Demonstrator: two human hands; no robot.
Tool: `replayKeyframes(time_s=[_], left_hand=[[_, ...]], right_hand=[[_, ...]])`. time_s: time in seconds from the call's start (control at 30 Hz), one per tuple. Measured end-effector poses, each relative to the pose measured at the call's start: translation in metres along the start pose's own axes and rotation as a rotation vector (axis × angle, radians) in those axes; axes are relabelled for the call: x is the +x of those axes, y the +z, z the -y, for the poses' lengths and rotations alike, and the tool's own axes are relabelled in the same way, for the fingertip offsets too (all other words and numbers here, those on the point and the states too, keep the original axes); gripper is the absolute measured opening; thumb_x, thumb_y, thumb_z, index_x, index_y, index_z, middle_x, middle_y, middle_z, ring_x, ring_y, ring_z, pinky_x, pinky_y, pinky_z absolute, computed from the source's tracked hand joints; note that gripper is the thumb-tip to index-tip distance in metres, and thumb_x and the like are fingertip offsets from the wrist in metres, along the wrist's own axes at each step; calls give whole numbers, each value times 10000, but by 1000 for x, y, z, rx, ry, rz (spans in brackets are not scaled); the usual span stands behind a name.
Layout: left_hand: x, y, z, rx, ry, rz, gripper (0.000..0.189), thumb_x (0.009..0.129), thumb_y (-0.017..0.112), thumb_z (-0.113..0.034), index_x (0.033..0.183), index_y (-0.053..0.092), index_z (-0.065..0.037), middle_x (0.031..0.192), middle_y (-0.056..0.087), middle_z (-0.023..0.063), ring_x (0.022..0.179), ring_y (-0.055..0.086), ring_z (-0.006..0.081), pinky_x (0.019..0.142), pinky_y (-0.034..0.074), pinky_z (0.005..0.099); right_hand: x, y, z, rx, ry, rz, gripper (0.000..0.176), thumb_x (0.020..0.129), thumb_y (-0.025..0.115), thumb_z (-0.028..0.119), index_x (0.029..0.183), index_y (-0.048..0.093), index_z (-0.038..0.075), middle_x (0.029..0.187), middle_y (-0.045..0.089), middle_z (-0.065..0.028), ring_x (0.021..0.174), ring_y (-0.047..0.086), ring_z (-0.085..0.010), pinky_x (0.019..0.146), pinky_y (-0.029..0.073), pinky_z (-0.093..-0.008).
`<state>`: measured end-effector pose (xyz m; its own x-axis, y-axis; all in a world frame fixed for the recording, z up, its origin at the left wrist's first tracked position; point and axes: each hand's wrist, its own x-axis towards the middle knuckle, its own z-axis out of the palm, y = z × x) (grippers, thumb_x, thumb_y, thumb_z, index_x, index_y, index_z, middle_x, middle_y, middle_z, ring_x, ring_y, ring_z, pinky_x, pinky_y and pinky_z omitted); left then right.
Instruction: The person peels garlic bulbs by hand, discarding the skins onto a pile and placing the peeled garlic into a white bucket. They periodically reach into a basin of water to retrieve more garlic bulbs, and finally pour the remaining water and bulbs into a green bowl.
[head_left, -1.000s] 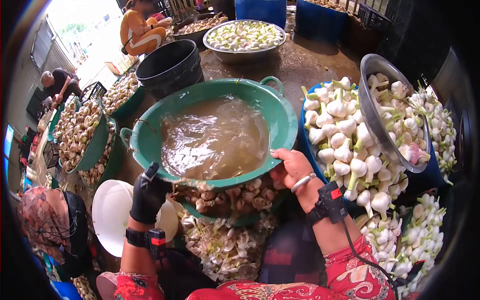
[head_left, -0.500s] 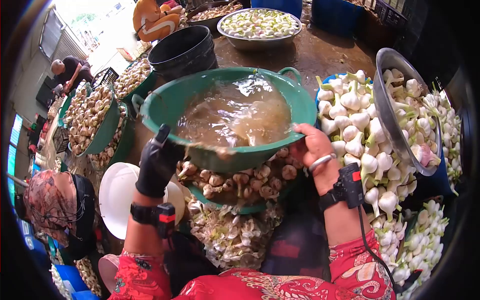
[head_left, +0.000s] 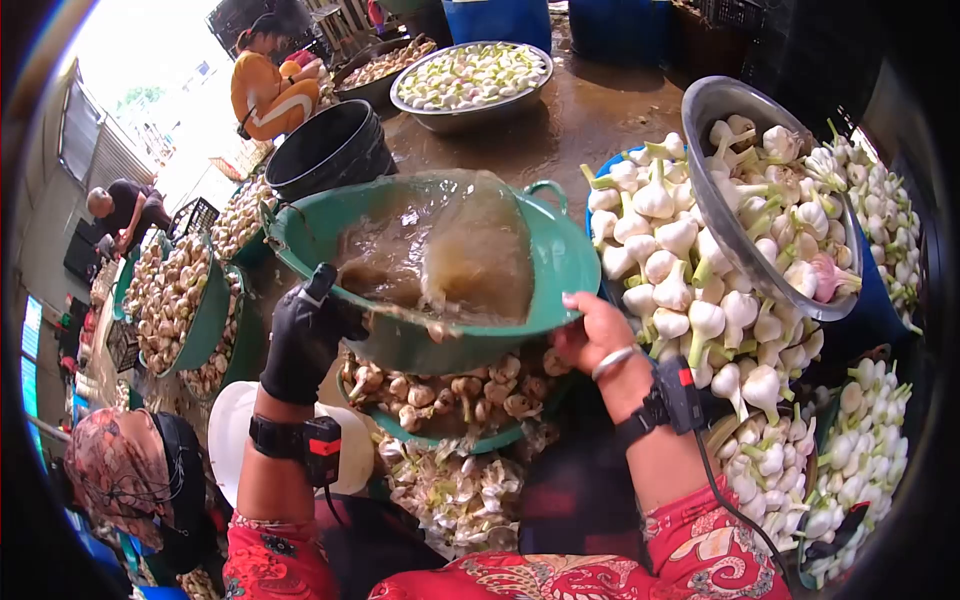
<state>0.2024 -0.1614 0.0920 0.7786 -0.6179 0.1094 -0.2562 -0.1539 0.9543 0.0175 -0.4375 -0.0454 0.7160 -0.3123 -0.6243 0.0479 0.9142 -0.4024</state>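
Note:
A green plastic basin (head_left: 562, 262) of murky brown water (head_left: 475, 255) is held up before me, tilted away. Water sloshes up to its far rim. My left hand (head_left: 303, 340), in a black glove, is closed on the near left rim. At the near right rim, my bare right hand (head_left: 598, 338) is closed with the thumb on top. Below the raised basin sit unpeeled garlic bulbs (head_left: 465, 392) in another green basin (head_left: 480, 443). Garlic skins (head_left: 455, 495) are heaped beneath that.
At right, peeled white garlic (head_left: 690, 270) is piled beside a tilted metal bowl (head_left: 703, 150). A black bucket (head_left: 335, 150) and a metal bowl of garlic (head_left: 472, 85) stand beyond. A white bucket (head_left: 232, 430) and a person in a patterned head covering (head_left: 118, 470) are at left.
Both hands have tipped the green basin further away from me, and its water has surged toward the far rim. The view has shifted, so surroundings on the right appear further left.

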Motion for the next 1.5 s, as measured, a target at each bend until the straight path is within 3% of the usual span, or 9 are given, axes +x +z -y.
replayKeyframes(time_s=[0.33,0.37,0.43,0.5,1.0,1.1,1.17,1.3,1.5], left_hand=[[57,12,-46,46,247,161,272,973,468,-203,942,617,22,666,613,111,558,610,162,525,524,311],[78,10,-43,422,399,123,362,941,480,-99,1273,476,46,570,550,50,508,553,139,518,499,276],[106,39,-93,15,-130,94,265,961,495,-226,946,605,14,606,569,61,516,562,145,514,491,289],[122,59,-111,239,64,266,328,955,513,-280,771,586,-18,590,554,49,509,555,156,499,472,295],[141,204,-170,375,122,435,234,872,640,-224,780,594,-13,608,545,34,530,554,113,519,445,254],[133,221,-165,411,276,545,229,865,650,-186,729,577,-17,581,551,33,518,557,109,517,445,251],[139,229,-162,656,850,625,231,841,677,-164,698,567,-19,569,551,24,502,551,111,510,438,248],[98,248,-188,517,307,463,256,813,700,-176,662,565,-19,557,547,31,511,544,111,524,422,256],[85,249,-192,495,256,448,223,788,705,-166,672,580,-23,572,555,37,514,541,112,540,409,252]], right_hand=[[-4,27,30,206,67,165,65,844,569,133,832,532,81,706,572,-47,609,563,-173,528,484,-289],[-5,25,22,208,65,163,65,844,569,133,832,532,81,706,572,-47,609,563,-173,528,484,-289],[-4,24,1,400,50,67,61,842,566,150,830,543,95,685,563,-22,647,571,-165,513,473,-270],[4,9,5,448,109,137,71,841,567,137,804,541,82,682,562,-31,653,581,-182,534,497,-278],[32,-36,-10,859,390,298,66,817,556,93,810,494,114,653,476,-15,551,454,-139,451,385,-244],[40,-34,-22,852,471,376,97,798,566,105,806,474,134,645,432,-2,530,417,-135,423,351,-246],[42,-29,-24,811,470,359,110,793,575,123,801,467,140,636,418,-4,526,417,-138,422,348,-247],[43,-31,-21,837,510,349,107,780,578,130,803,474,143,629,428,-14,514,419,-146,419,345,-250],[45,-32,-24,853,466,427,118,781,574,134,782,459,109,617,420,-26,512,421,-149,418,344,-243]])
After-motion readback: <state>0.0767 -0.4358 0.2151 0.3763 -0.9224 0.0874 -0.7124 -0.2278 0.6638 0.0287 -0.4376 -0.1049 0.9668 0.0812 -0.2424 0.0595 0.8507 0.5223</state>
